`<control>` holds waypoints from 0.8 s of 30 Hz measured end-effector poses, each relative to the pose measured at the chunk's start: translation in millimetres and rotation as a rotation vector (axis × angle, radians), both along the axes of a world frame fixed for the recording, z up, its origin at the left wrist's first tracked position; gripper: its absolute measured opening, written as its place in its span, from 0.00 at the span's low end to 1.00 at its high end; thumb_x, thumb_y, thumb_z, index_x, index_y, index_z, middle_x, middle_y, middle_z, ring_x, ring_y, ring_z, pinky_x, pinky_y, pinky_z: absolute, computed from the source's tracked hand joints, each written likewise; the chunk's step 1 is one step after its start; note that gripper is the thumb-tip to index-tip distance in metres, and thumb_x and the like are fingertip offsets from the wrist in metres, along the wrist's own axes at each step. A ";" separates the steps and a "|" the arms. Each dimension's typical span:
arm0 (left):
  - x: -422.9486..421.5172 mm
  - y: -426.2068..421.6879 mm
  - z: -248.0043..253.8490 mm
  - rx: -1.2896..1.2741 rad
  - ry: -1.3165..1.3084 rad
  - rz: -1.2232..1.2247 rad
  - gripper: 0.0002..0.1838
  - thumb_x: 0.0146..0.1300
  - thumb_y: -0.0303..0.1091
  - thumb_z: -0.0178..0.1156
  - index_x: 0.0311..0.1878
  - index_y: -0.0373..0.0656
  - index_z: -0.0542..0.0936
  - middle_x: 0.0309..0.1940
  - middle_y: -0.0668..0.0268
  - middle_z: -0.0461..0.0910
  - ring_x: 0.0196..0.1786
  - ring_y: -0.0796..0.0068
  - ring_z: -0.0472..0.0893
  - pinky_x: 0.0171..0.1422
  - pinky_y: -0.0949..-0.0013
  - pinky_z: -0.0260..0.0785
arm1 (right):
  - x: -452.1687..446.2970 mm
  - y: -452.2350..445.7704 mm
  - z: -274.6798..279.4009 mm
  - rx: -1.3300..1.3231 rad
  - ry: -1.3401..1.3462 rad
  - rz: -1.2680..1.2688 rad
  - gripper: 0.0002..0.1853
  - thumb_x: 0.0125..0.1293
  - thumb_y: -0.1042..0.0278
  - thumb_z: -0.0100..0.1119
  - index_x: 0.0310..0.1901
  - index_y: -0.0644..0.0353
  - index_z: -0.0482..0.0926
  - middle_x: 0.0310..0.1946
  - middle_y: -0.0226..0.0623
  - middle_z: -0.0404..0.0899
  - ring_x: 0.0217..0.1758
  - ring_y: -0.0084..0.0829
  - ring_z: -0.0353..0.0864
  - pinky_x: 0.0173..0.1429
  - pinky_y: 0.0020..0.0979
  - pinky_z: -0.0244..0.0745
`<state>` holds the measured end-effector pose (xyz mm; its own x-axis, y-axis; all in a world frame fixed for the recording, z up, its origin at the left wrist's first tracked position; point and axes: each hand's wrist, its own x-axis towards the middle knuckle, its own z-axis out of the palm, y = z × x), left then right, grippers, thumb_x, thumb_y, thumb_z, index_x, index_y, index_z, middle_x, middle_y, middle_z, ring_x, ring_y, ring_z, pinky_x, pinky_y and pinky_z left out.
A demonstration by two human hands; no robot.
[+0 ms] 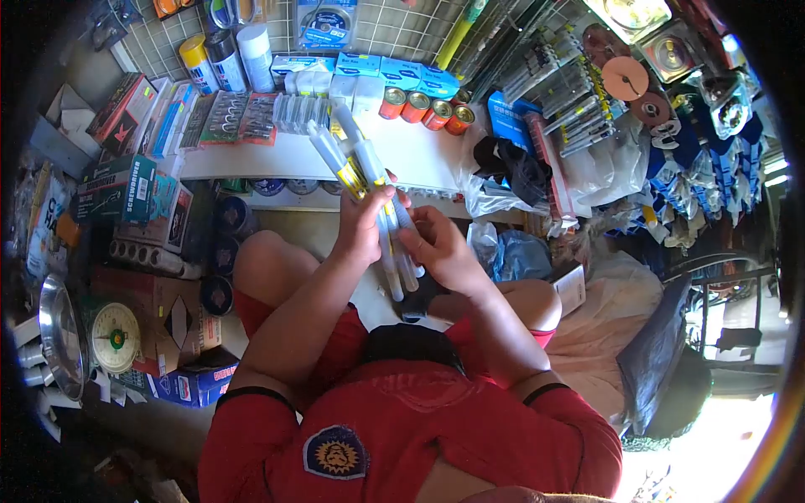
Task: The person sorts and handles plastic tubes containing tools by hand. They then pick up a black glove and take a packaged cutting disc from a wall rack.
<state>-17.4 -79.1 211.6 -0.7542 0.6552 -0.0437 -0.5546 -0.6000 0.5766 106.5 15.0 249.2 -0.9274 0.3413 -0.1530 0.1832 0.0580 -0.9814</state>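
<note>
Several long, narrow translucent plastic tubes (371, 168) with yellow labels are bunched together in front of my chest, tilted with their tops toward the shelf. They look like drill-bit tubes; the contents are too blurred to make out. My left hand (364, 222) is closed around the middle of the bunch, thumb across the front. Lower down, my right hand (440, 250) has its curled fingers on the tubes at the right side of the bunch. The lower ends of the tubes hang between my knees. Part of the fingers of both hands is hidden behind the tubes.
A white shelf (411, 163) ahead carries spray cans (256, 59), orange-red tins (415, 106) and blue boxes (402, 71). Similar tubes (579, 109) hang at the right. A dial scale (115, 337) and cardboard boxes (159, 314) stand at the left.
</note>
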 end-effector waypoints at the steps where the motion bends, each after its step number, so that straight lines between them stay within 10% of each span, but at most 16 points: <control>1: -1.4 -0.4 -0.3 -0.008 0.010 -0.026 0.15 0.61 0.33 0.63 0.48 0.40 0.74 0.37 0.62 0.77 0.36 0.66 0.82 0.39 0.61 0.77 | 2.1 -1.1 1.1 -0.181 0.003 -0.026 0.18 0.74 0.63 0.59 0.56 0.66 0.70 0.31 0.34 0.78 0.30 0.21 0.75 0.34 0.26 0.71; 3: -4.6 3.1 -1.3 -0.007 -0.077 0.011 0.14 0.61 0.33 0.64 0.46 0.38 0.74 0.36 0.61 0.78 0.35 0.64 0.84 0.39 0.60 0.78 | 5.2 -3.4 3.6 -0.543 0.007 -0.072 0.16 0.75 0.66 0.56 0.58 0.66 0.69 0.31 0.31 0.77 0.28 0.19 0.72 0.32 0.24 0.69; 7: -7.5 10.3 -7.1 -0.029 -0.167 0.086 0.13 0.63 0.32 0.64 0.45 0.34 0.76 0.34 0.60 0.79 0.34 0.64 0.84 0.39 0.62 0.78 | -9.9 -26.5 -14.8 0.002 0.083 -0.279 0.15 0.78 0.62 0.51 0.53 0.66 0.73 0.27 0.28 0.74 0.26 0.17 0.69 0.28 0.25 0.66; 12: -9.1 22.5 -21.7 -0.160 -0.207 0.274 0.11 0.64 0.30 0.64 0.44 0.34 0.77 0.31 0.61 0.80 0.32 0.68 0.82 0.37 0.65 0.76 | -26.8 -24.1 -17.6 0.771 0.044 -0.264 0.14 0.73 0.68 0.53 0.54 0.67 0.75 0.25 0.57 0.79 0.29 0.56 0.82 0.33 0.46 0.74; 19: -16.8 22.6 -21.1 -0.275 -0.344 0.222 0.12 0.64 0.37 0.63 0.44 0.40 0.76 0.26 0.64 0.76 0.27 0.69 0.77 0.33 0.67 0.73 | -26.5 -26.1 -17.4 0.316 0.291 -0.375 0.17 0.80 0.65 0.45 0.62 0.66 0.69 0.31 0.27 0.69 0.31 0.18 0.65 0.35 0.23 0.67; 24: -27.7 15.3 -20.8 -0.253 -0.349 0.229 0.16 0.60 0.46 0.64 0.44 0.48 0.75 0.29 0.68 0.74 0.28 0.72 0.75 0.31 0.66 0.67 | 0.5 16.1 3.8 0.321 0.682 -0.584 0.29 0.73 0.81 0.51 0.70 0.57 0.51 0.44 0.34 0.72 0.42 0.20 0.70 0.42 0.22 0.69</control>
